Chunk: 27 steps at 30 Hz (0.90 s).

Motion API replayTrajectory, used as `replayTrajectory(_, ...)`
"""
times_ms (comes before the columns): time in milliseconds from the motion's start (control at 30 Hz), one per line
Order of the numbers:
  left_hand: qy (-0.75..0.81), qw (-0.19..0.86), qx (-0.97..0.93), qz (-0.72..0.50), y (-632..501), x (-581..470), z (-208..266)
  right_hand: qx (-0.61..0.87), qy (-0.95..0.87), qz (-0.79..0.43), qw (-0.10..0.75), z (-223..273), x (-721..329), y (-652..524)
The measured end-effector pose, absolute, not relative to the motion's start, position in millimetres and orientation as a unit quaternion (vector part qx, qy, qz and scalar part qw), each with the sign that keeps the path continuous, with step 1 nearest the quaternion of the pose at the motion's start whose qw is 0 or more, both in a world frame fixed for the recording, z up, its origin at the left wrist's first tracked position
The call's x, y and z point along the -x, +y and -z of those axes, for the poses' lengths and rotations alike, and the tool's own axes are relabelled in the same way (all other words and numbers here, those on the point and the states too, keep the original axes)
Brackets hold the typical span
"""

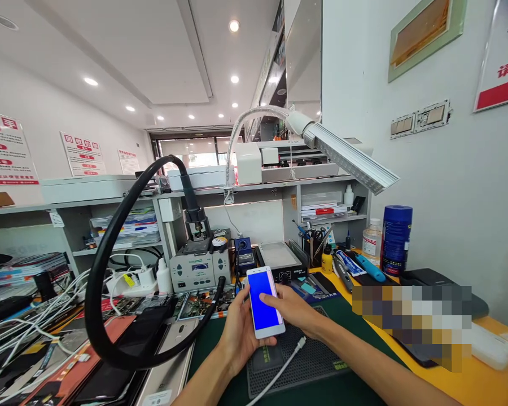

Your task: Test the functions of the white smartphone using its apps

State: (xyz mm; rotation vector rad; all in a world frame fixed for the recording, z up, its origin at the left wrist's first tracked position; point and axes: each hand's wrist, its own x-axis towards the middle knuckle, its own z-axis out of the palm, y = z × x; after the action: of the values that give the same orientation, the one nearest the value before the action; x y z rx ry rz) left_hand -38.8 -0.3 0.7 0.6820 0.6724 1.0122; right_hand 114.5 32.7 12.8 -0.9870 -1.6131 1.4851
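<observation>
A white smartphone [266,334] with a plain blue screen is held up in the middle of the view. My left hand [240,334] cradles it from the left side and below, with fingers wrapped round its back. From the right, my right hand [294,307] reaches over the phone, its thumb on the blue screen and its other fingers at or behind the right edge, partly hidden. Below the phone lies a dark textured work mat [309,361]. A white cable [281,369] with a bare plug end rests across that mat, apart from the phone.
A thick black hose [93,299] loops at the left beside the hot-air station [195,273]. Phones and loose parts [105,349] crowd the left bench. An LED lamp [347,155] hangs overhead. At the right stand a blue can [397,239], a clear bottle [371,245] and a yellow bottle [327,261].
</observation>
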Motion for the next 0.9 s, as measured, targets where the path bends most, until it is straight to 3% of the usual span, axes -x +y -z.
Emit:
replayTrajectory(533,0.364,0.707,-0.357,-0.49,4,33,9,0.37,-0.559,-0.651,0.355,-2,-114,42)
replayTrajectory(900,0.305,0.769,-0.32,-0.462,-2,38,-3,0.374,-0.564,-0.646,0.352,-5,-115,39)
